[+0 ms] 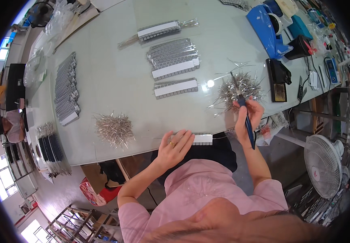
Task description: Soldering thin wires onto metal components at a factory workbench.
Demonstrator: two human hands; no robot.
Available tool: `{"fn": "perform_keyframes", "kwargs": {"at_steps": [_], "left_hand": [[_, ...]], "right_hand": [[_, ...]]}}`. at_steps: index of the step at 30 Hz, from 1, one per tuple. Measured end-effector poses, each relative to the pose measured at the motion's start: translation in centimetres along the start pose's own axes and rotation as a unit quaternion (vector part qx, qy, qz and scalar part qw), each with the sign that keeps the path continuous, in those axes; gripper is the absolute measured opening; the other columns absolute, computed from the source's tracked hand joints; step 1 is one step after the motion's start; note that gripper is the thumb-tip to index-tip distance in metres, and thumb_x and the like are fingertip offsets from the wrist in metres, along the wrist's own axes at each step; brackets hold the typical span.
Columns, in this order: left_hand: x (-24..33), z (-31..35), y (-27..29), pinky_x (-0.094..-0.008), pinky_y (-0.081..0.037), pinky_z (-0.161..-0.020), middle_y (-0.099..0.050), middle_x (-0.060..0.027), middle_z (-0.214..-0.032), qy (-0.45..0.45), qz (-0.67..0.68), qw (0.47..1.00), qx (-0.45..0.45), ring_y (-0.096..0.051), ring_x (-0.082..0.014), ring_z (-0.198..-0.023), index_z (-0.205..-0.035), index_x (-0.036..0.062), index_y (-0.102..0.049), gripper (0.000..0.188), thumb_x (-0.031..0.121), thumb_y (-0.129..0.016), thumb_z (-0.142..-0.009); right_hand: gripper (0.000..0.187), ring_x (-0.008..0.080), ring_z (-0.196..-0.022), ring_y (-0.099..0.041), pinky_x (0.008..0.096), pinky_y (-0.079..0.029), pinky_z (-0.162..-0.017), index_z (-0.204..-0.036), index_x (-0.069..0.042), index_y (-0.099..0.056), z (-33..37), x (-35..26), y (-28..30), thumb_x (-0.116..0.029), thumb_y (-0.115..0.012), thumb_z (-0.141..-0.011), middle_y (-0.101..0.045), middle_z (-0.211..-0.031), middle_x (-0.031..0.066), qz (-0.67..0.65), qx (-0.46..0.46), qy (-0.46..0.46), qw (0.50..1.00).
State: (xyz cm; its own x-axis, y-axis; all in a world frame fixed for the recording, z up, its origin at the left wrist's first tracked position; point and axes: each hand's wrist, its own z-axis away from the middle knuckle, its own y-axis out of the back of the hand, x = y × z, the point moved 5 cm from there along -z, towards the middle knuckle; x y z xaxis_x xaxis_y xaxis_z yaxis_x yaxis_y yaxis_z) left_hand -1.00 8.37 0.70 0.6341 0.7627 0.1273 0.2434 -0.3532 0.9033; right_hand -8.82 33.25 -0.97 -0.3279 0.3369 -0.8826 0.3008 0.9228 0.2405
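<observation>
At the table's front edge lies a segmented grey block strip with a white top (203,139). Across its left part rests my left hand (176,148), fingers stretched out and lying flat on it, a ring on one finger. Thin wires stick out beyond the strip's ends. My right hand (250,114) is closed around the blue handle of a soldering iron (248,125). The iron's tip points away from me, over a loose heap of thin silvery wire pieces (243,86). To the left of my left hand sits another bristling wire heap (114,128).
Similar strips lie stacked mid-table (173,60), with more strips (66,89) at the left. A bundle with wires (159,30) lies farther back. On the right stand a blue tape dispenser (262,30) and a black soldering stand (278,81). A white fan (322,166) stands beyond the table.
</observation>
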Motion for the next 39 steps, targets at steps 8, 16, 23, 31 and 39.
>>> {"fn": "perform_keyframes", "kwargs": {"at_steps": [8, 16, 23, 31, 39], "left_hand": [[-9.3, -8.5, 1.9, -0.0442, -0.049, -0.089, -0.069, -0.0069, -0.106, 0.010, 0.074, 0.997, 0.032, -0.065, -0.0251, -0.098, -0.108, 0.0072, -0.068, 0.026, 0.009, -0.064, -0.083], [-24.0, -20.4, -1.6, -0.0408, -0.046, -0.093, -0.068, -0.0043, -0.107, 0.053, -0.073, 0.982, 0.167, -0.064, -0.0249, -0.100, -0.106, 0.0120, -0.069, 0.021, 0.012, -0.065, -0.086], [-22.5, -19.6, -3.7, -0.0466, -0.038, -0.105, -0.058, -0.0078, -0.131, 0.046, -0.146, 0.985, 0.081, -0.052, -0.0274, -0.126, -0.122, 0.0148, -0.063, 0.035, 0.017, -0.064, -0.087], [-9.4, -8.1, -1.6, -0.0538, -0.028, -0.112, -0.053, -0.0066, -0.137, 0.035, -0.004, 0.998, -0.058, -0.046, -0.0275, -0.132, -0.131, 0.0146, -0.056, 0.052, 0.025, -0.071, -0.083], [-10.9, -9.3, -2.9, -0.0540, -0.025, -0.112, -0.063, 0.0000, -0.125, 0.068, 0.072, 0.995, -0.034, -0.050, -0.0233, -0.126, -0.129, 0.0144, -0.059, 0.049, 0.028, -0.072, -0.084]], "right_hand": [[0.028, 0.0255, -0.092, -0.066, 0.0336, -0.051, -0.087, -0.120, -0.002, -0.041, 0.0, 2.1, 2.4, -0.010, -0.055, -0.098, -0.049, -0.117, 0.0140, -0.088, 0.147, -0.078, 0.982], [0.025, 0.0205, -0.091, -0.067, 0.0432, -0.023, -0.118, -0.116, -0.002, -0.042, 0.3, 2.1, 1.6, -0.005, -0.055, -0.095, -0.058, -0.100, 0.0107, -0.092, 0.129, -0.089, 0.983], [0.025, 0.0192, -0.086, -0.068, 0.0463, -0.017, -0.120, -0.114, -0.002, -0.042, 0.1, 2.1, 1.7, -0.006, -0.056, -0.094, -0.060, -0.102, 0.0116, -0.059, 0.127, -0.060, 0.988], [0.024, 0.0233, -0.089, -0.067, 0.0314, -0.053, -0.084, -0.119, -0.001, -0.044, 0.8, 3.3, 1.4, -0.009, -0.053, -0.098, -0.054, -0.116, 0.0161, -0.065, 0.130, -0.075, 0.987], [0.023, 0.0248, -0.091, -0.067, 0.0319, -0.052, -0.086, -0.118, 0.000, -0.045, 1.2, 3.9, 2.0, -0.006, -0.053, -0.097, -0.051, -0.122, 0.0170, -0.053, 0.117, -0.039, 0.991]]}}
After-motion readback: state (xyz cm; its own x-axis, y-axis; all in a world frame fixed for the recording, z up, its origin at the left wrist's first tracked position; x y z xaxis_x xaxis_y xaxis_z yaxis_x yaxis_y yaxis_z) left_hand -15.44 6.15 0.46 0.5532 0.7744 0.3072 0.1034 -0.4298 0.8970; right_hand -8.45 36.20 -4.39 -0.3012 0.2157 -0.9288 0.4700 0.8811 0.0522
